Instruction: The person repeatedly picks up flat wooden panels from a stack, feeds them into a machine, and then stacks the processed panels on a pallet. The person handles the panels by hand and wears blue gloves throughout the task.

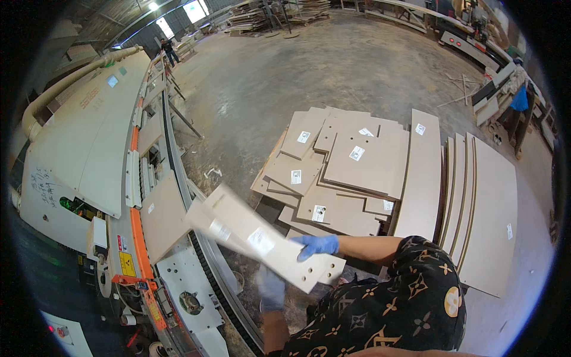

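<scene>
Two long beige wooden panels [284,254], overlapping and tilted, are held in front of my body. White labels lie on their faces, and round holes show at the end near me. My right hand [318,246], in a blue glove, grips them near that end, thumb on the upper face. My left hand [272,290], gloved too, is smeared by motion just below the panels' lower edge. Whether it touches them I cannot tell. To the left, another labelled panel [163,217] lies on the long machine [138,221] with an orange strip.
Stacked labelled panels [369,163] lie ahead to the right, beside a long narrow board [418,172] and large leaning boards [491,214]. The machine's rail [211,288] runs along my left. Far off at its end stands a person [169,52]. Concrete floor [256,77] stretches ahead.
</scene>
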The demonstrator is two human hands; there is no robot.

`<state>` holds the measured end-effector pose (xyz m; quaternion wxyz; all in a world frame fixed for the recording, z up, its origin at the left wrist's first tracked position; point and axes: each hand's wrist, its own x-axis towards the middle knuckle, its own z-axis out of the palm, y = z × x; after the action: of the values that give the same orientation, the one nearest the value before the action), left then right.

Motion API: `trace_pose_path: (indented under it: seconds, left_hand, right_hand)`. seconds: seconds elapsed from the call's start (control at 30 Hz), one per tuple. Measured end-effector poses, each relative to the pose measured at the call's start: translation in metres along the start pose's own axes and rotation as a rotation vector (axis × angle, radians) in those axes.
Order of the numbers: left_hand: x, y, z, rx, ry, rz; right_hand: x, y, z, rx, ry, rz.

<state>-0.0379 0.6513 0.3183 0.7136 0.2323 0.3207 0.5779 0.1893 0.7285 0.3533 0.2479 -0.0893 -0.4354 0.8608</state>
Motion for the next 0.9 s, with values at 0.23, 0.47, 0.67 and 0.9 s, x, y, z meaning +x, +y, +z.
trace_pose_path:
  seconds: [0.23,0.47,0.67,0.9]
  left_hand:
    - [-0.017,0.017,-0.009,-0.048,0.061,0.506]
    - [-0.098,0.119,-0.112,-0.077,0.445,0.646]
    - [-0.197,0.232,-0.191,0.119,0.605,0.524]
    - [-0.207,0.289,-0.232,0.226,0.975,0.635]
  right_hand:
    - [0.111,0.021,0.025,-0.36,-0.106,0.178]
    - [0.257,0.078,0.146,-0.872,-0.075,0.19]
    - [0.337,0.108,0.3,-1.362,-0.188,0.161]
    - [0.376,0.108,0.349,-1.542,-0.063,0.156]
